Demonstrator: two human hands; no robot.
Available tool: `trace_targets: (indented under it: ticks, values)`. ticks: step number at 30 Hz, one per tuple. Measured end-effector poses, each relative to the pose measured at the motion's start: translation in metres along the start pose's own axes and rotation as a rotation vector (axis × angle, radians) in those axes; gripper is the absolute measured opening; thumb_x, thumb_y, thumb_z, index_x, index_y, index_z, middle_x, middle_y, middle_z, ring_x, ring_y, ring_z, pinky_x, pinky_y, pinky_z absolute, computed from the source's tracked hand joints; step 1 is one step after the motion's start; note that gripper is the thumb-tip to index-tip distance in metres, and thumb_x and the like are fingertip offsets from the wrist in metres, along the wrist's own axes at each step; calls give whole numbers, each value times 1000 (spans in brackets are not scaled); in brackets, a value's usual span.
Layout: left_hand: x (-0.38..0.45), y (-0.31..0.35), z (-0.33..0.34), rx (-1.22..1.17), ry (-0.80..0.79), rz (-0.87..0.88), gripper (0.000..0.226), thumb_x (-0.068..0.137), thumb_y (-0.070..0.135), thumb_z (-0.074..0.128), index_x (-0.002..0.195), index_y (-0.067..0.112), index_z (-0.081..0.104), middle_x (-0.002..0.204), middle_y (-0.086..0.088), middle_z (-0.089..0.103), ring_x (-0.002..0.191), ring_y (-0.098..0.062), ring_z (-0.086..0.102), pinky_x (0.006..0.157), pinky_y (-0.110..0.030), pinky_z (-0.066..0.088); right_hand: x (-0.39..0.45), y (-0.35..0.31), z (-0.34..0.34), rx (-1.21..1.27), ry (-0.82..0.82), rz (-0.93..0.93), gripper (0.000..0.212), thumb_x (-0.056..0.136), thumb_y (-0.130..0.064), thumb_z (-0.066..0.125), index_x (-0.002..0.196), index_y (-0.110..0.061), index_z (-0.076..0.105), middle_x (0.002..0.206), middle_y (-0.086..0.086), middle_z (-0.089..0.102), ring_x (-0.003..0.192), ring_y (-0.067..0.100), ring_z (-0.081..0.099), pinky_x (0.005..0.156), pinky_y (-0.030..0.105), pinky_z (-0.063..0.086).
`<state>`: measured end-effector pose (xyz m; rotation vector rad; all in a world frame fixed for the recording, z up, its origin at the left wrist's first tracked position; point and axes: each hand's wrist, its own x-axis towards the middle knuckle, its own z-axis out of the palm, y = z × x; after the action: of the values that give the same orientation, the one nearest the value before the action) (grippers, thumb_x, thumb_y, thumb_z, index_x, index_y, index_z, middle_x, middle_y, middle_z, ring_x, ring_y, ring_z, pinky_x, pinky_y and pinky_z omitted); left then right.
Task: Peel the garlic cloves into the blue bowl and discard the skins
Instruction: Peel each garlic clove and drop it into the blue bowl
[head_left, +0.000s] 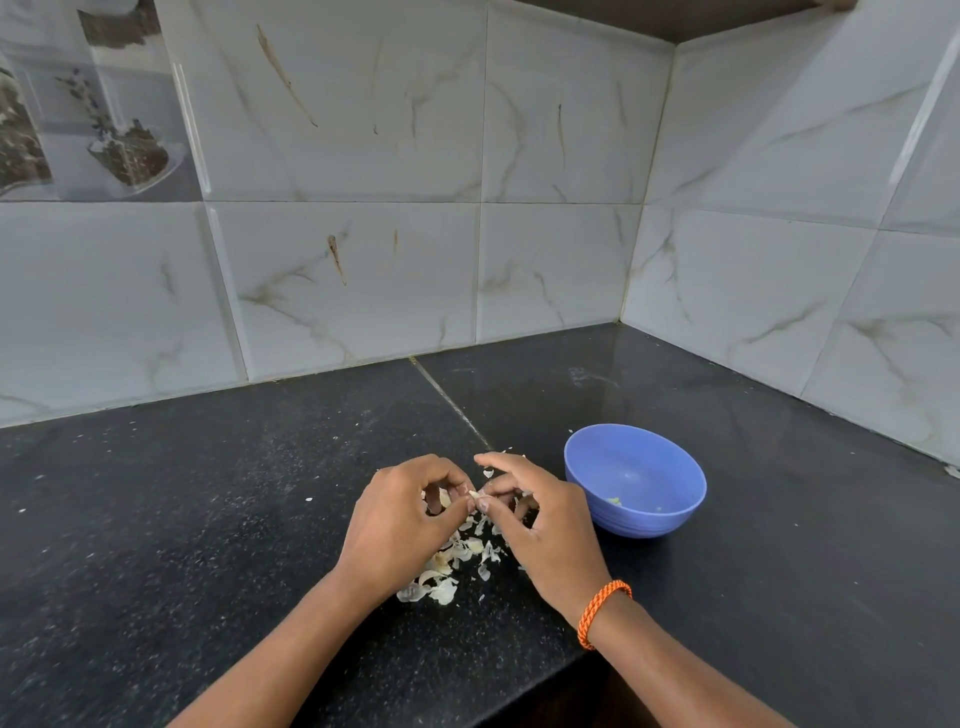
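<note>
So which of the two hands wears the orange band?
The right hand: an orange band circles its wrist; the left hand has none.

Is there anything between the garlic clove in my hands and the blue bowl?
Nothing visible. The garlic clove is pinched between both hands, and the blue bowl sits open just beyond the right hand; only that hand's own fingers lie between.

Home kitchen corner, black granite counter (208, 519), marble-look wall tiles (545, 130)

A pale garlic clove (474, 495) sits above papery skins (451, 566), left of the upright blue bowl (635, 480).
</note>
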<state>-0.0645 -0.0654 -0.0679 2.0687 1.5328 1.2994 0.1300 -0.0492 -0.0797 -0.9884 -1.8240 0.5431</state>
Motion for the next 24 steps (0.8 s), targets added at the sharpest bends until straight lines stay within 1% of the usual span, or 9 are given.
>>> trace_targets:
  ticks: [6, 12, 15, 19, 24]
  values:
    - [1, 2, -2, -84, 8, -41, 17, 89, 24, 85, 80, 34, 74, 85, 16, 75, 74, -16, 69, 74, -40, 58, -1, 1, 1, 16, -3, -15, 41, 97, -18, 77, 133, -37, 69, 100, -19, 75, 99, 11, 70, 74, 30, 60]
    - [0, 4, -3, -111, -5, -57, 16, 89, 22, 85, 80, 31, 75, 85, 14, 76, 76, -16, 68, 75, -40, 57, -2, 1, 2, -19, 1, -64, 49, 96, -12, 76, 135, -41, 66, 103, -20, 74, 101, 11, 70, 75, 31, 60]
    - [0, 4, -3, -133, -7, -63, 15, 88, 19, 84, 80, 29, 76, 86, 12, 76, 77, -17, 69, 77, -42, 57, -3, 3, 4, -88, 17, -121, 48, 96, -13, 76, 135, -39, 66, 105, -21, 72, 99, 11, 68, 75, 28, 59]
    - [0, 4, -3, -161, -2, -56, 10, 86, 20, 81, 82, 29, 78, 87, 12, 77, 78, -17, 71, 77, -44, 58, -5, 2, 5, -160, 51, -176, 47, 95, -14, 77, 134, -36, 67, 106, -19, 69, 93, 8, 64, 76, 18, 54]
    - [0, 5, -2, -156, 9, -52, 18, 87, 12, 81, 80, 28, 78, 86, 11, 76, 76, -17, 70, 74, -42, 58, -6, 0, 5, -206, 72, -202, 46, 94, -16, 79, 132, -38, 67, 102, -19, 64, 86, 4, 61, 72, 14, 51]
